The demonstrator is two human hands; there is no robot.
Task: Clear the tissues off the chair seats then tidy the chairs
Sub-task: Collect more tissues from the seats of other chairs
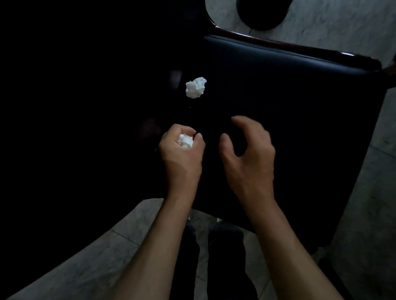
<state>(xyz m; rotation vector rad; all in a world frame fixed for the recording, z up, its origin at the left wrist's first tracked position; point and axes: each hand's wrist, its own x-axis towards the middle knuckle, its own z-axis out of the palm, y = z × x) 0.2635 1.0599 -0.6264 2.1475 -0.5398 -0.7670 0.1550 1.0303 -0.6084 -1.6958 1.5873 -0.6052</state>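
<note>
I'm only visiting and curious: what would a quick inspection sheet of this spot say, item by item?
Surface: dark padded chair seat, dimly lit.
Job's things: one crumpled tissue lies near the seat's left edge; a second tissue wad is in the left hand.
Clutter: nothing seen.
Hands: left hand grips the wad; right hand hovers over the seat, fingers loosely curled, holding nothing.
Cables: nothing seen.
Surroundings: pale tiled floor; the area left of the chair is too dark to read.
</note>
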